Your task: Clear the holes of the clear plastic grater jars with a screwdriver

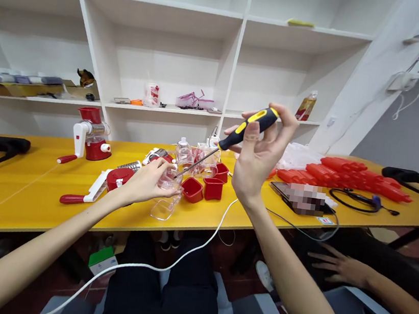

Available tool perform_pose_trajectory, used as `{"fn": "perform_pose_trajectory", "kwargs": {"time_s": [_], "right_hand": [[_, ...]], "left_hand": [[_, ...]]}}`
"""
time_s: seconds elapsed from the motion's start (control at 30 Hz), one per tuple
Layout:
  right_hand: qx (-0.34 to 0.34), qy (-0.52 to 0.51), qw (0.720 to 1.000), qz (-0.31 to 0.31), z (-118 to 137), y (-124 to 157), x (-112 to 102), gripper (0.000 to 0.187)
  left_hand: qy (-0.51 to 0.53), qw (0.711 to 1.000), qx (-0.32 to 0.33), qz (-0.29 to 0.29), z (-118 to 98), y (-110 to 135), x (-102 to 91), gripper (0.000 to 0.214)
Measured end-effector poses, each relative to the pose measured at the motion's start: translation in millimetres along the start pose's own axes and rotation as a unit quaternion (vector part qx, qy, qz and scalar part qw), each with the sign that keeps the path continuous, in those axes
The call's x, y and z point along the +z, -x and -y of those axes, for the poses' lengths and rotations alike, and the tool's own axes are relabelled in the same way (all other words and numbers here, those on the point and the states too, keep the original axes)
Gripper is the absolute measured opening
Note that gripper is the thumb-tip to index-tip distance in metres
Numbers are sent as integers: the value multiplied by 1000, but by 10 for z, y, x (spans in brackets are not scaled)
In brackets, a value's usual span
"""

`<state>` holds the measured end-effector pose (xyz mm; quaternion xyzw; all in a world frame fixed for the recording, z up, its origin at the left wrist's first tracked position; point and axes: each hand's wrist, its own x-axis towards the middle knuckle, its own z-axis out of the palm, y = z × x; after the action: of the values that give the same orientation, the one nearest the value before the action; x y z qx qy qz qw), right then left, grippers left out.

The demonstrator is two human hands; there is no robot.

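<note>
My right hand (pixel 261 158) is raised over the table, its fingers wrapped round the dark blue and yellow handle of a screwdriver (pixel 240 131). The thin shaft slopes down to the left, and its tip meets or nearly meets a clear plastic part (pixel 164 209). That part is pinched between the thumb and fingers of my left hand (pixel 150 182); some of it is hidden behind them. Small red square cups (pixel 213 189) stand just right of it, with more clear plastic pieces (pixel 185 151) behind. Beside my left wrist lies a red and white crank-handled grater part (pixel 118 178).
An assembled rotary grater (pixel 97 148) stands at the left back of the yellow table (pixel 43 191). To the right are stacked red plastic pieces (pixel 346 172), a phone or tablet (pixel 300 199) and a coiled black cable (pixel 357 207). Another person's hand (pixel 342 264) rests below the table edge. A white cable (pixel 164 268) crosses my lap.
</note>
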<state>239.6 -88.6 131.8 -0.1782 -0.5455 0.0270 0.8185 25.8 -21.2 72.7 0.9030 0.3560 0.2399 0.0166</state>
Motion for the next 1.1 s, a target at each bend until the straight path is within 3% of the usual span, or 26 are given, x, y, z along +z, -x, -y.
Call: {"fn": "perform_pose_trajectory", "kwargs": {"time_s": [0.53, 0.67, 0.8, 1.1], "right_hand": [[32, 38, 999, 5, -93, -233, 1, 34], [42, 18, 998, 51, -82, -242, 56, 37], [95, 65, 987, 111, -43, -180, 94, 47], [104, 61, 993, -3, -283, 5, -54, 43]], "left_hand": [[8, 1000, 25, 9, 104, -50, 26, 64], [29, 999, 42, 21, 94, -74, -22, 61], [82, 993, 70, 48, 157, -93, -74, 55], [153, 986, 20, 56, 413, -135, -210, 64]]}}
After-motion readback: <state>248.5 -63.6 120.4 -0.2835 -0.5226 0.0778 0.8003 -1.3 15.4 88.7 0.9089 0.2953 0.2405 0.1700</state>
